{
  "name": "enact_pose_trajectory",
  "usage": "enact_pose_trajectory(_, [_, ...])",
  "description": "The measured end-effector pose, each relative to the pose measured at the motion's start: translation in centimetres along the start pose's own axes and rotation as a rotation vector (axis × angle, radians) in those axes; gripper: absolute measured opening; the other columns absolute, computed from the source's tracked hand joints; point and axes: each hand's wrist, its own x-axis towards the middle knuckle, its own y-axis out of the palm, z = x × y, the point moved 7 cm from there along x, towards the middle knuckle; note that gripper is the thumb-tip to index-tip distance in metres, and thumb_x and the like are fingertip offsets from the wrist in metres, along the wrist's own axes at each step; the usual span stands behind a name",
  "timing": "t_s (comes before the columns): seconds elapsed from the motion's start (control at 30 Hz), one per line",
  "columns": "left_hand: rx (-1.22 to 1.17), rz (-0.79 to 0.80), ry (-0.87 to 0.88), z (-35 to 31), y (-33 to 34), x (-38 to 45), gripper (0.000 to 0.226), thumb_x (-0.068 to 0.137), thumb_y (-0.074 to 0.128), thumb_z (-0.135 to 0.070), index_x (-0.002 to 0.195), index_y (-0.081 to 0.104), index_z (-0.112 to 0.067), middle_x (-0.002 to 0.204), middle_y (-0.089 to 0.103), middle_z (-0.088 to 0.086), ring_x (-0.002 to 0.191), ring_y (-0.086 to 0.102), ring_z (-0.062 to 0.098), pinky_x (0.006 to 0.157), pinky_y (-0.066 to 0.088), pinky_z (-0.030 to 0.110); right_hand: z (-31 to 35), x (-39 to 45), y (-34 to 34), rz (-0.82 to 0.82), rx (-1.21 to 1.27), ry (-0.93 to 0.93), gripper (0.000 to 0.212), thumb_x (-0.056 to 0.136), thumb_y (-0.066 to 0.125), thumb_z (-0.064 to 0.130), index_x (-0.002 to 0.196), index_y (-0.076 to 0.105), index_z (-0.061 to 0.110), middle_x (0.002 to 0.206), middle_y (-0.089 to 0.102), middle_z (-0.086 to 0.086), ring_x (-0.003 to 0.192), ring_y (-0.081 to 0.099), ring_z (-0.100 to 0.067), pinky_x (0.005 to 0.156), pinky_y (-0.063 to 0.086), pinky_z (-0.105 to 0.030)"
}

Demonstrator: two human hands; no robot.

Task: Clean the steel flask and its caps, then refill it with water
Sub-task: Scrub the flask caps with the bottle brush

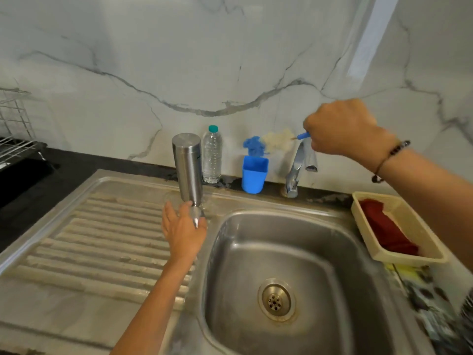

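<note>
The steel flask is upside down, base up, over the sink's drainboard. My left hand grips it at the narrow neck near the basin's left rim. My right hand is raised by the wall above the tap, closed on the blue handle of a bottle brush. The brush's white and blue bristles are blurred and hang just above a blue plastic holder. No caps are visible.
A plastic water bottle stands right behind the flask at the wall. The steel basin with its drain lies below. A cream basket with a red cloth sits right. A wire dish rack stands far left.
</note>
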Motion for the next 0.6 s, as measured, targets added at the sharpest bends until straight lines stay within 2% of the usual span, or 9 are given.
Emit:
enact_pose_trajectory(0.07, [-0.012, 0.018, 0.033, -1.3, 0.6, -0.2, 0.048, 0.088, 0.061, -0.019, 0.134, 0.047, -0.016, 0.156, 0.009, 0.021, 0.145, 0.008, 0.034, 0.118, 0.01, 0.046, -0.1, 2.0, -0.4, 0.027, -0.059, -0.06, 0.011, 0.091, 0.048, 0.023, 0.083, 0.049, 0.015, 0.063, 0.029, 0.001, 0.062, 0.04, -0.021, 0.059, 0.033, -0.031])
enact_pose_trajectory(0.13, [-0.031, 0.05, 0.058, -2.3, 1.4, -0.3, 0.046, 0.087, 0.061, -0.018, 0.132, 0.049, -0.017, 0.155, 0.013, 0.021, 0.143, 0.015, 0.038, 0.116, 0.018, 0.048, 0.0, 4.2, -0.1, 0.058, -0.096, -0.092, 0.021, 0.091, 0.049, 0.024, 0.075, 0.045, 0.012, 0.065, 0.032, 0.001, 0.06, 0.041, -0.02, 0.056, 0.031, -0.03])
enact_pose_trajectory(0.2, [-0.037, 0.088, 0.077, -3.0, 2.2, -0.5, 0.045, 0.087, 0.06, -0.018, 0.131, 0.049, -0.017, 0.155, 0.012, 0.02, 0.143, 0.015, 0.037, 0.116, 0.019, 0.047, 0.4, 6.5, 0.8, 0.078, -0.105, -0.117, 0.03, 0.091, 0.051, 0.024, 0.065, 0.038, 0.013, 0.067, 0.037, 0.0, 0.06, 0.041, -0.019, 0.056, 0.032, -0.029])
enact_pose_trajectory(0.3, [-0.044, 0.123, 0.072, -3.2, 3.0, -0.3, 0.046, 0.088, 0.059, -0.019, 0.133, 0.048, -0.019, 0.157, 0.006, 0.015, 0.144, 0.013, 0.033, 0.116, 0.018, 0.046, 1.0, 9.6, 2.4, 0.097, -0.09, -0.13, 0.034, 0.092, 0.051, 0.023, 0.063, 0.034, 0.015, 0.067, 0.038, 0.0, 0.054, 0.036, -0.015, 0.053, 0.029, -0.028])
enact_pose_trajectory(0.4, [-0.044, 0.125, 0.063, -3.2, 2.9, 0.6, 0.048, 0.088, 0.06, -0.018, 0.134, 0.046, -0.019, 0.157, 0.011, 0.015, 0.144, 0.015, 0.032, 0.116, 0.02, 0.045, 1.4, 11.8, 4.2, 0.129, -0.063, -0.118, 0.032, 0.09, 0.052, 0.015, 0.062, 0.036, 0.013, 0.065, 0.038, 0.0, 0.052, 0.034, -0.014, 0.048, 0.025, -0.025])
enact_pose_trajectory(0.5, [-0.043, 0.109, 0.062, -3.0, 2.4, 2.2, 0.048, 0.086, 0.062, -0.015, 0.132, 0.047, -0.015, 0.153, 0.019, 0.018, 0.14, 0.023, 0.034, 0.114, 0.025, 0.046, 1.8, 13.5, 5.5, 0.135, -0.07, -0.109, 0.03, 0.089, 0.049, 0.008, 0.062, 0.037, 0.014, 0.064, 0.039, 0.002, 0.052, 0.034, -0.013, 0.062, 0.032, -0.029])
enact_pose_trajectory(0.6, [-0.027, 0.106, 0.071, -2.9, 2.5, 3.7, 0.045, 0.086, 0.062, -0.015, 0.128, 0.049, -0.015, 0.149, 0.026, 0.02, 0.137, 0.028, 0.036, 0.111, 0.029, 0.048, 2.4, 15.3, 7.0, 0.12, -0.152, -0.133, 0.03, 0.087, 0.047, 0.003, 0.061, 0.036, 0.015, 0.061, 0.037, 0.004, 0.053, 0.031, -0.011, 0.077, 0.03, -0.035])
